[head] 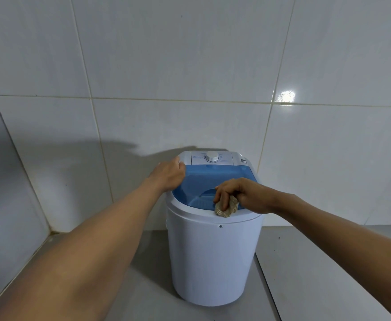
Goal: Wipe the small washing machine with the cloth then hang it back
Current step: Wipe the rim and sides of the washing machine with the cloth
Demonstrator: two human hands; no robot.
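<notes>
We are looking down at a smooth grey floor meeting glossy white wall tiles in a corner, a bright glare spot shining on the tiles to the right. The small white cylindrical plastic washing machine is standing on that floor close to the wall, its translucent blue lid closed and a white round dial sitting on the rear panel. Our left hand is resting on the machine's left top edge, fingers curled over the rim. Our right hand is pinching the small beige woven cloth, pressing it on the front rim beside the lid.
</notes>
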